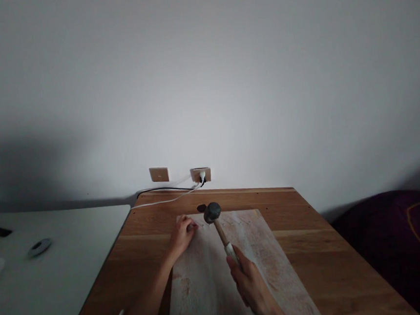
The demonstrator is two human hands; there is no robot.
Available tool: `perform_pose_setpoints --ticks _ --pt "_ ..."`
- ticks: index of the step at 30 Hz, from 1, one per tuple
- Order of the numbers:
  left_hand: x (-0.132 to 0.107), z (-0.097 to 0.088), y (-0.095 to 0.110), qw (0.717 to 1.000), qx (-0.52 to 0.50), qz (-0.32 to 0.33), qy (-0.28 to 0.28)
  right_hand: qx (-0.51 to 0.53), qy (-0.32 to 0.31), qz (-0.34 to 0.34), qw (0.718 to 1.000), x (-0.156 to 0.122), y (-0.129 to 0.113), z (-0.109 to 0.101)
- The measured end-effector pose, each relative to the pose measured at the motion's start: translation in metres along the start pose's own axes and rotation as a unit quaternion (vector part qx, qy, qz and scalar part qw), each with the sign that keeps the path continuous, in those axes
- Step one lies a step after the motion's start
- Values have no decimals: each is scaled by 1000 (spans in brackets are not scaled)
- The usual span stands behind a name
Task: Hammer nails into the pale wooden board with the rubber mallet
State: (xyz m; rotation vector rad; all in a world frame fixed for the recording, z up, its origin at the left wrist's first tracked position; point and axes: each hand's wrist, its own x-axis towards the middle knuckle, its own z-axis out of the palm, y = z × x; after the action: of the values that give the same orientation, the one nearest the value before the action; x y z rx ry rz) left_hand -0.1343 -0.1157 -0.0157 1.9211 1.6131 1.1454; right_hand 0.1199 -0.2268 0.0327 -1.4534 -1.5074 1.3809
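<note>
My right hand [247, 276] is wrapped round the pale grip of a mallet [212, 212] with a dark, rounded head and a wooden handle. The mallet's head is over the far part of a whitewashed wooden board [213, 279]. Along the board's far end runs a row of several small nails [239, 223], partly behind the mallet. At the left end of that row, my left hand [183, 233] rests on the board with thumb and fingers pinched together. What sits between those fingertips is too small to make out.
The board lies on a wooden table [324, 245] against a wall. A white table [60, 298] adjoins on the left, bearing a round grey object [40, 247]. Cables run to a wall socket [201, 174]. Dark purple fabric [389, 230] is at the right.
</note>
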Motion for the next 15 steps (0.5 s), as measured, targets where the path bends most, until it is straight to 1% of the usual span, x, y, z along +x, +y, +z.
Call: perform_pose_setpoints --ticks 3,5,8,10,12,15 --pt "1 0 -2 999 -23 4 -25 -6 -2 17 1000 -2 3 -3" --pt "0 1 -3 999 -35 5 -25 -18 0 -5 1000 -2 0 -2" --pt "-1 3 -4 999 -37 -10 12 -45 11 -70 996 -1 -11 3" --pt "-1 5 -5 998 -36 -32 32 -65 15 -99 993 2 -19 9" --pt "-2 7 -5 997 -39 -48 42 -79 11 -99 992 7 -25 13" --pt "-2 9 -4 996 -53 -52 47 -69 -8 -72 995 12 -25 16"
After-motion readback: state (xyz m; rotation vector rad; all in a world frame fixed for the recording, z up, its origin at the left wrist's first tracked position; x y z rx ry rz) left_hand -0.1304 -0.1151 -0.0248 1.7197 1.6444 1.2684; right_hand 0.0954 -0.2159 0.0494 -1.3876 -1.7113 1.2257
